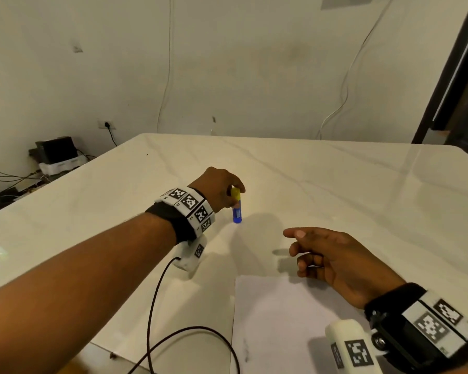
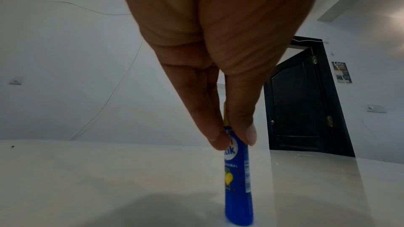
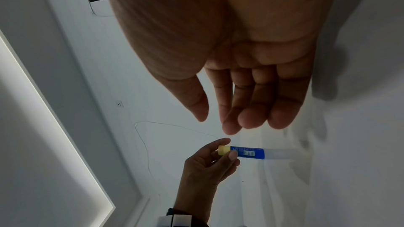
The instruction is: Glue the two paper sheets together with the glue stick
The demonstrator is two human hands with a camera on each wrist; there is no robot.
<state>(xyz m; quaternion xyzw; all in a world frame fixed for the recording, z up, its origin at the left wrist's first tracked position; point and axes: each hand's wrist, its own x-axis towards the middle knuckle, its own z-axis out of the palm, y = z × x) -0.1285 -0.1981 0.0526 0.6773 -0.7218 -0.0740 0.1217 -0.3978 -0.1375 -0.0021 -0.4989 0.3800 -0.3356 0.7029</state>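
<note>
A blue glue stick point(image 1: 237, 211) with a yellow cap stands upright on the white table point(image 1: 335, 184) near its middle. My left hand point(image 1: 222, 188) pinches it from above just below the cap, thumb and fingertips on the tube point(image 2: 237, 170). The right wrist view shows the same glue stick point(image 3: 247, 152) and the left hand point(image 3: 210, 163) holding it. My right hand point(image 1: 333, 261) hovers to the right with relaxed, loosely bent fingers point(image 3: 251, 103) and holds nothing. White paper point(image 1: 287, 325) lies flat at the near edge, under the right wrist. Whether it is one sheet or two I cannot tell.
A black cable point(image 1: 157, 300) runs from the left wrist unit across the near table. Boxes and wires point(image 1: 54, 157) sit on the floor beyond the table's left edge. A dark door point(image 2: 304, 103) stands behind the table's far right side.
</note>
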